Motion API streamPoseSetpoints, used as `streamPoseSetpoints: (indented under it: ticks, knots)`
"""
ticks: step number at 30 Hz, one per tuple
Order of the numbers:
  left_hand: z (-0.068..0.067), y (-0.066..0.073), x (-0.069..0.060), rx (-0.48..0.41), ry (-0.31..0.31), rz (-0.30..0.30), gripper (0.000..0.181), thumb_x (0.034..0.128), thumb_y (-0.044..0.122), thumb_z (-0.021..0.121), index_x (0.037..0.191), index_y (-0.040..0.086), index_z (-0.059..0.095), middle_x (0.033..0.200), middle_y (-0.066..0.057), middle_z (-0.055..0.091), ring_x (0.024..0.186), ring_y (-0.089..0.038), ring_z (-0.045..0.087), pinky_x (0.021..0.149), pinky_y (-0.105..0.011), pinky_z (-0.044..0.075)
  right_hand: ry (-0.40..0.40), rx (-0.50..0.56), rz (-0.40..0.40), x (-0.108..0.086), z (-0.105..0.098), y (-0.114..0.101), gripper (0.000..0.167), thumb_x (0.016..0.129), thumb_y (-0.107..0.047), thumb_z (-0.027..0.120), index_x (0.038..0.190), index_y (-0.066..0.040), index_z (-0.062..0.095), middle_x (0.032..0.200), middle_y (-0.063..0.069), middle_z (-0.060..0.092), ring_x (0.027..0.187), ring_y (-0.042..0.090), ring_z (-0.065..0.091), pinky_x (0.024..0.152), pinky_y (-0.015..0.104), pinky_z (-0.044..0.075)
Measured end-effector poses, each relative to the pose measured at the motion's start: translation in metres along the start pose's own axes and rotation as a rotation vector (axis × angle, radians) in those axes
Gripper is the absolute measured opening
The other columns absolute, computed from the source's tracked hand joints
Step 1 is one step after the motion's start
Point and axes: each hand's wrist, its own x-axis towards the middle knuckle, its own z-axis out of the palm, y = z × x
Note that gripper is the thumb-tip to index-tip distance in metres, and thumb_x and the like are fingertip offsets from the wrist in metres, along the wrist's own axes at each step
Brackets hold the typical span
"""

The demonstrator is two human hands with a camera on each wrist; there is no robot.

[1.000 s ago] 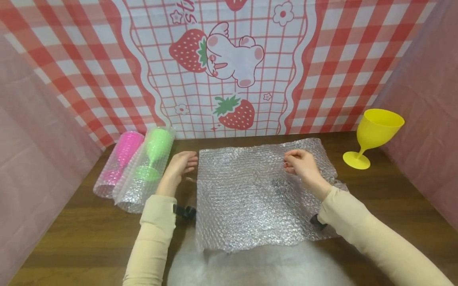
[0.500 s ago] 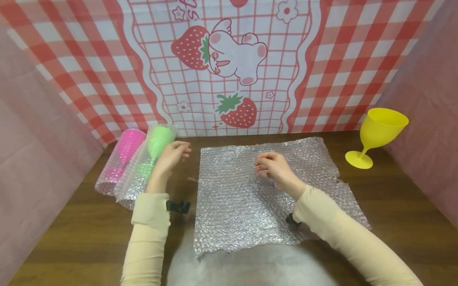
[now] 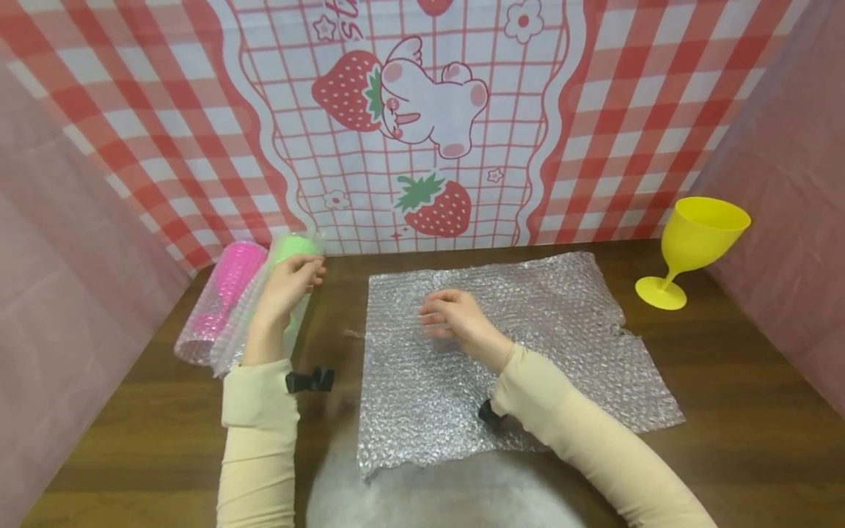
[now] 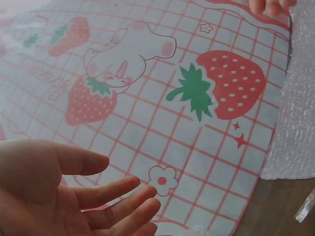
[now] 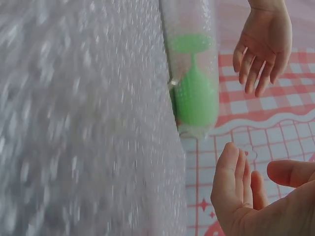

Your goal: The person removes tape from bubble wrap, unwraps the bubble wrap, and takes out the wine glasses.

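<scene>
A sheet of bubble wrap (image 3: 541, 345) lies flat on the table. Over its left part hovers my right hand (image 3: 465, 323), its fingers loosely bent and holding nothing. My left hand (image 3: 284, 293) is raised in front of a green goblet (image 3: 295, 246) rolled in bubble wrap, hiding much of it in the head view. Relaxed, parted fingers show on the left hand (image 4: 98, 191) in its wrist view, with nothing between them. From the right wrist, the green goblet (image 5: 197, 98) appears whole inside its wrap. A pink goblet (image 3: 234, 271), likewise wrapped, lies left of the green one.
An unwrapped yellow goblet (image 3: 700, 235) stands upright at the back right of the brown wooden table (image 3: 746, 381). A small clear scrap (image 3: 353, 334) lies left of the sheet. Behind the table hangs a red-and-white strawberry cloth (image 3: 502, 132).
My right hand has moved left across the bubble wrap sheet. My left hand has shifted left from the sheet's edge to in front of the wrapped green goblet.
</scene>
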Motion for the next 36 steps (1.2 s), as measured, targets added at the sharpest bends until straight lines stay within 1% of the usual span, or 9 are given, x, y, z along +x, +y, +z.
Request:
streamPoseSetpoints:
  ticks: [4, 10, 14, 21, 24, 27, 29, 31, 36]
  knots:
    - [-0.003, 0.001, -0.002, 0.004, 0.028, 0.009, 0.045, 0.0954, 0.022, 0.037, 0.130, -0.008, 0.041, 0.120, -0.025, 0.049, 0.104, -0.032, 0.048, 0.093, -0.036, 0.041, -0.019, 0.043, 0.023, 0.004, 0.011, 0.003, 0.035, 0.092, -0.008, 0.046, 0.124, 0.006, 0.045, 0.116, 0.022, 0.054, 0.092, 0.023, 0.060, 0.083, 0.033, 0.052]
    - [-0.010, 0.002, -0.007, -0.013, 0.049, -0.002, 0.046, 0.0953, 0.023, 0.037, 0.131, -0.006, 0.041, 0.124, -0.026, 0.049, 0.105, -0.029, 0.051, 0.098, -0.041, 0.039, -0.039, 0.156, 0.083, 0.008, 0.025, 0.009, 0.034, 0.094, -0.008, 0.042, 0.126, 0.005, 0.044, 0.121, 0.022, 0.051, 0.107, 0.033, 0.055, 0.086, 0.035, 0.051]
    - [-0.014, 0.002, -0.009, 0.002, 0.070, 0.004, 0.045, 0.0953, 0.023, 0.037, 0.130, -0.005, 0.042, 0.122, -0.026, 0.049, 0.100, -0.025, 0.053, 0.097, -0.042, 0.040, -0.046, 0.213, 0.115, 0.013, 0.035, 0.012, 0.036, 0.092, -0.007, 0.044, 0.126, 0.005, 0.043, 0.121, 0.022, 0.051, 0.108, 0.033, 0.054, 0.087, 0.037, 0.050]
    - [-0.029, -0.004, -0.012, 0.018, 0.118, 0.010, 0.047, 0.0954, 0.024, 0.037, 0.130, -0.006, 0.042, 0.120, -0.025, 0.051, 0.082, -0.003, 0.051, 0.087, -0.028, 0.044, -0.102, 0.287, 0.165, 0.019, 0.044, 0.015, 0.039, 0.091, -0.010, 0.049, 0.127, 0.004, 0.043, 0.125, 0.023, 0.049, 0.113, 0.036, 0.051, 0.087, 0.039, 0.050]
    - [-0.041, -0.009, -0.015, -0.008, 0.146, 0.007, 0.048, 0.0958, 0.027, 0.037, 0.130, -0.007, 0.041, 0.104, -0.008, 0.058, 0.078, 0.004, 0.051, 0.083, -0.024, 0.044, -0.151, 0.353, 0.191, 0.022, 0.045, 0.016, 0.040, 0.091, -0.011, 0.048, 0.128, 0.005, 0.041, 0.129, 0.025, 0.046, 0.118, 0.038, 0.048, 0.091, 0.042, 0.047]
    - [-0.052, -0.014, -0.017, -0.022, 0.196, -0.008, 0.049, 0.0948, 0.028, 0.040, 0.129, -0.008, 0.043, 0.087, 0.012, 0.055, 0.076, 0.006, 0.051, 0.082, -0.024, 0.044, -0.206, 0.400, 0.212, 0.025, 0.048, 0.016, 0.043, 0.092, -0.010, 0.046, 0.131, 0.006, 0.037, 0.133, 0.027, 0.042, 0.122, 0.039, 0.042, 0.096, 0.045, 0.043]
    - [-0.057, -0.016, -0.019, -0.018, 0.225, -0.022, 0.050, 0.0944, 0.029, 0.041, 0.128, -0.008, 0.043, 0.082, 0.016, 0.053, 0.077, 0.005, 0.051, 0.082, -0.026, 0.043, -0.236, 0.405, 0.217, 0.026, 0.052, 0.016, 0.044, 0.093, -0.011, 0.044, 0.132, 0.006, 0.035, 0.135, 0.028, 0.039, 0.124, 0.040, 0.040, 0.097, 0.046, 0.041]
    - [-0.061, -0.018, -0.020, -0.010, 0.244, -0.048, 0.050, 0.0942, 0.029, 0.041, 0.129, -0.007, 0.043, 0.086, 0.014, 0.053, 0.078, 0.005, 0.050, 0.084, -0.027, 0.043, -0.257, 0.409, 0.227, 0.027, 0.057, 0.016, 0.045, 0.093, -0.011, 0.044, 0.133, 0.006, 0.033, 0.136, 0.028, 0.038, 0.125, 0.040, 0.039, 0.098, 0.047, 0.040]
    - [-0.066, -0.019, -0.022, 0.003, 0.283, -0.115, 0.051, 0.0941, 0.030, 0.040, 0.133, -0.003, 0.041, 0.110, -0.008, 0.054, 0.082, 0.001, 0.049, 0.087, -0.027, 0.041, -0.263, 0.415, 0.251, 0.031, 0.072, 0.017, 0.046, 0.092, -0.012, 0.046, 0.134, 0.004, 0.032, 0.135, 0.028, 0.038, 0.125, 0.039, 0.038, 0.099, 0.048, 0.039]
